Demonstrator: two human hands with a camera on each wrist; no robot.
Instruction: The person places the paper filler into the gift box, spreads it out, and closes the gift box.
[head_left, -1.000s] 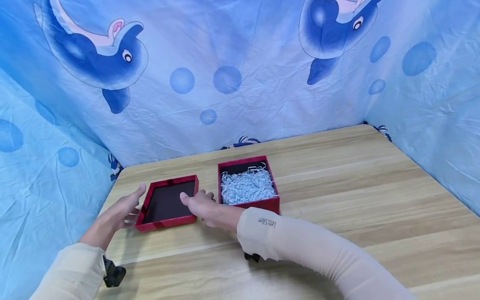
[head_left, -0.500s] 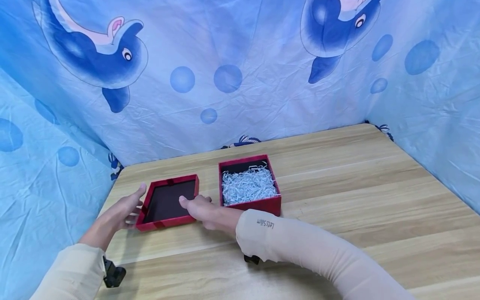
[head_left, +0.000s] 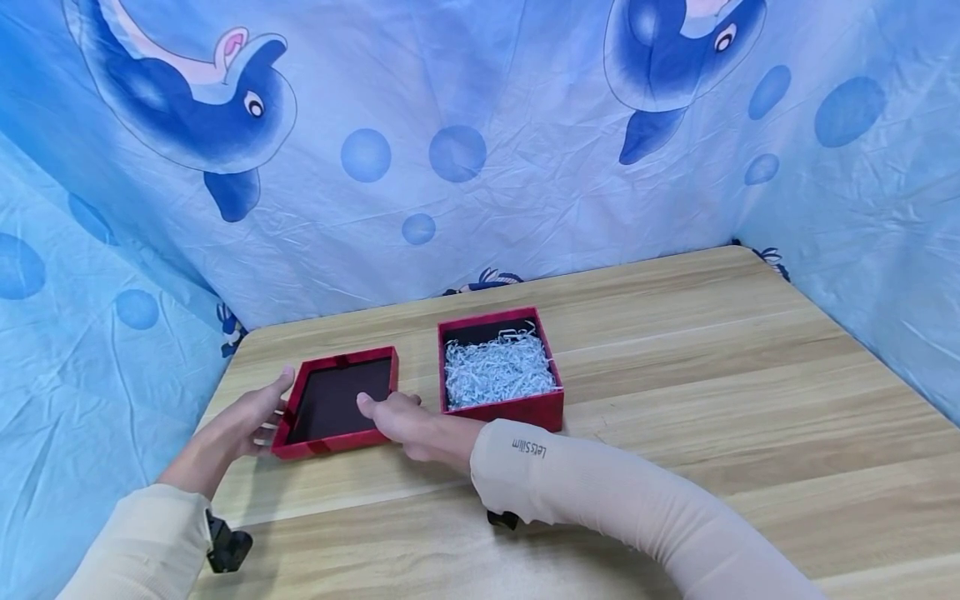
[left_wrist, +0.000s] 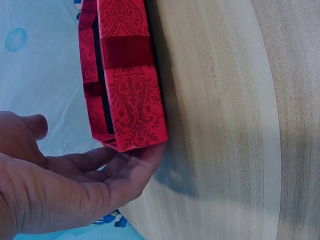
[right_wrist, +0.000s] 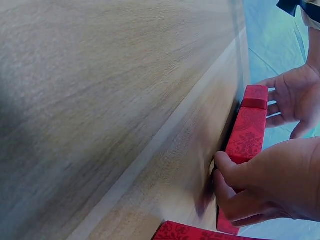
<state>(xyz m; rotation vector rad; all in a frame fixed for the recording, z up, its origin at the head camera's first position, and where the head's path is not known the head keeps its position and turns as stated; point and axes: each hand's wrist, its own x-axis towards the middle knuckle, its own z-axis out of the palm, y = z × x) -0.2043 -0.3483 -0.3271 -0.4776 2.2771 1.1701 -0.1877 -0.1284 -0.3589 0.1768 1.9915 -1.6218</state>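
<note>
A shallow red box lid (head_left: pixel 330 443) with a dark inside lies open side up at the table's left. In the left wrist view the lid (left_wrist: pixel 132 100) shows a patterned wall with a darker ribbon band. My left hand (head_left: pixel 251 421) is at its left side, fingers extended and touching the lower edge, thumb raised apart. At the right side, my right hand (head_left: pixel 405 425) grips the wall; its thumb reaches over the inside. The right wrist view shows that hand's fingers (right_wrist: pixel 225 182) bent against the lid's lower edge. Its thumb is hidden there.
Just right of the lid stands a deeper red box (head_left: pixel 517 411) filled with pale blue shredded paper (head_left: pixel 498 371). Both are on a wooden table (head_left: pixel 712 383). A blue cloth (head_left: pixel 510 217) with dolphin prints hangs behind and beside the table.
The right hand's fingers have drawn in closer to the lid's right wall. The left hand and the lid stay nearly where they were; the view has shifted slightly.
</note>
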